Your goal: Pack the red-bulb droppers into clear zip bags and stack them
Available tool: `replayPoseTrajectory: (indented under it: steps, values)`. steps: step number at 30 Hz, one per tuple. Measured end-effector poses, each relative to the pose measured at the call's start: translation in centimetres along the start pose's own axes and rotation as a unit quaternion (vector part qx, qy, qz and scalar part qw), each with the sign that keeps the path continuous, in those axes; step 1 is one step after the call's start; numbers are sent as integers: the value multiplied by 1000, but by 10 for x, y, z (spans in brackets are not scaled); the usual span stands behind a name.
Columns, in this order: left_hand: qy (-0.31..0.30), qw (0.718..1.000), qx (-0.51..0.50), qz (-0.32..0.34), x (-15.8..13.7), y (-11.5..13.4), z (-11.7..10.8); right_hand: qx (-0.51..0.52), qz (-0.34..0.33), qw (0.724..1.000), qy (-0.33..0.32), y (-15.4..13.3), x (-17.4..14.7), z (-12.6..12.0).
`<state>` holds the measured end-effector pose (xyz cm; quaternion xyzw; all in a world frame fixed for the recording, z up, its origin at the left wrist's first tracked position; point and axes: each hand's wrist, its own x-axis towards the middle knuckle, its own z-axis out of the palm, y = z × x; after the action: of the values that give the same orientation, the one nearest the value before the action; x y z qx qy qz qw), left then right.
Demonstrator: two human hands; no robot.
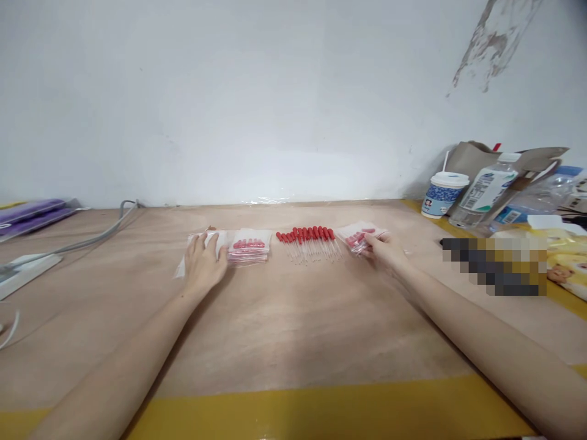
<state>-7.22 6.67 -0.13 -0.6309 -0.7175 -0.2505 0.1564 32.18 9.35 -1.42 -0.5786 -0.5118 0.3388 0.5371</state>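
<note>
My left hand lies palm down with its fingers apart over a pile of small clear plastic bags. To its right sits a neat stack of filled bags, with red bulbs showing through the plastic. A row of droppers with red bulbs and thin clear tubes is spread across the middle, bulbs toward the wall. At the row's right end, my right hand pinches the edge of a small plastic bag containing red-bulbed droppers. Its lower fingers are partly hidden.
A paper cup with a straw, a plastic bottle and a yellow package stand at the right. A power strip with a grey cable and purple packets lie left. A white wall bounds the table.
</note>
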Motion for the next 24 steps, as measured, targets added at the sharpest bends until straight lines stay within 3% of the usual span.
replayPoseTrajectory:
  steps: [4, 5, 8, 10, 14, 16, 19, 22, 24]
  values:
    - [-82, 993, 35, -73, 10, -26, 4, -137, 85, 986, -38, -10, -6, -28]
    - [-92, 992, 38, -79, 11, -30, 5, -188, 78, 979, -31, -15, -8, -36]
    - [-135, 984, 54, -102, 15, -37, 8, -394, -21, 919, 29, -28, -15, -45]
    - [-156, 980, 61, -111, 16, -39, 10, -445, -88, 890, 44, -33, -19, -34]
    - [-166, 978, 59, -107, 17, -40, 13, -459, -178, 869, -49, -36, -18, 12]
    - [-162, 980, 49, -103, 18, -41, 13, -457, -164, 872, -58, -37, -12, 33]
    - [-141, 985, 23, -99, 18, -44, 8, -460, -91, 882, -49, -39, -1, 53]
    - [-76, 994, -9, -81, 19, -38, -3, -467, -23, 882, -55, -41, 7, 62]
    - [-28, 998, -38, -43, 15, -25, -14, -466, -12, 882, -71, -41, 9, 65]
